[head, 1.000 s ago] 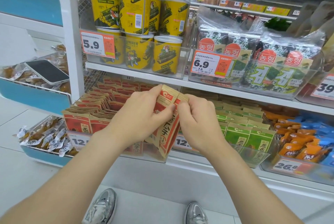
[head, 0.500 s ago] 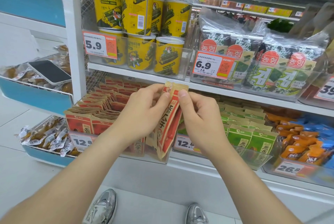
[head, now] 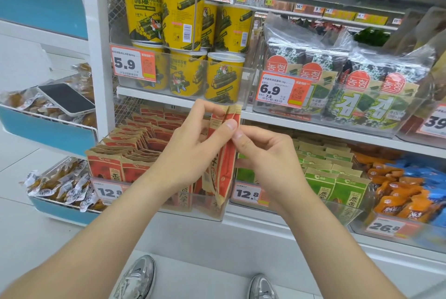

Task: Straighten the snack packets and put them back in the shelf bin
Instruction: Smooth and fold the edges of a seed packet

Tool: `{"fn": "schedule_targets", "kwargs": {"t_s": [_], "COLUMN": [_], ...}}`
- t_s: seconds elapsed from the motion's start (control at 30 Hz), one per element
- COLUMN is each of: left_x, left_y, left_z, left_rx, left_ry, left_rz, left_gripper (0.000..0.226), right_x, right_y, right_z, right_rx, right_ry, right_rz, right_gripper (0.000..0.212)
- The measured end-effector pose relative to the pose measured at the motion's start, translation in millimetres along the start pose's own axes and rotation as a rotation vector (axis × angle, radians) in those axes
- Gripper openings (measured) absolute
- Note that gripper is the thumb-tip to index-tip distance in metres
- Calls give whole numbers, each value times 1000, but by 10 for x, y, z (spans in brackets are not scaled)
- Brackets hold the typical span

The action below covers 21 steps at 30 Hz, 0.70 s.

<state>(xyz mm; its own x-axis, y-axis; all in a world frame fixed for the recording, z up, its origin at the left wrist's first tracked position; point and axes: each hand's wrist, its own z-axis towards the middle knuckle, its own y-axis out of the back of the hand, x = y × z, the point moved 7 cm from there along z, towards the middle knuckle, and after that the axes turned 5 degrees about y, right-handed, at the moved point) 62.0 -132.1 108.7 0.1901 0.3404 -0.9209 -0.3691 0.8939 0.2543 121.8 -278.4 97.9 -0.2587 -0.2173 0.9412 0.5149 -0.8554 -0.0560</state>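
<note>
A small stack of red and tan snack packets stands on edge in the air in front of the lower shelf. My left hand grips the stack from the left, thumb across its front. My right hand pinches the stack's right edge near the top with thumb and forefinger. Behind and below them is the clear shelf bin, holding rows of the same red packets with a gap on its right side.
A bin of green packets sits right of the red bin, then orange and blue packs. Yellow tubs and seaweed bags fill the shelf above. A phone lies on the blue rack at left.
Both hands have lifted the stack slightly and turned it more edge-on and upright; the packets are squared closer together. The view has shifted a little.
</note>
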Motion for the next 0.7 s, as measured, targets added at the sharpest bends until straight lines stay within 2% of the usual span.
{"fn": "schedule_targets", "kwargs": {"t_s": [0.2, 0.47, 0.6, 0.7], "left_x": [9, 2, -22, 4], "left_y": [-63, -107, -79, -24], "left_z": [23, 27, 39, 48], "left_rx": [70, 37, -3, -69], "left_ry": [-25, -5, 15, 63], "left_rz": [-28, -14, -92, -177], "left_gripper": [17, 21, 19, 20], "right_x": [-63, -63, -56, -97], "right_y": [9, 24, 27, -40], "right_z": [10, 17, 36, 50], "right_rx": [-82, -123, -92, 33], "right_ry": [-73, -62, -46, -95], "right_rz": [143, 132, 31, -93], "right_gripper": [18, 14, 13, 21]}}
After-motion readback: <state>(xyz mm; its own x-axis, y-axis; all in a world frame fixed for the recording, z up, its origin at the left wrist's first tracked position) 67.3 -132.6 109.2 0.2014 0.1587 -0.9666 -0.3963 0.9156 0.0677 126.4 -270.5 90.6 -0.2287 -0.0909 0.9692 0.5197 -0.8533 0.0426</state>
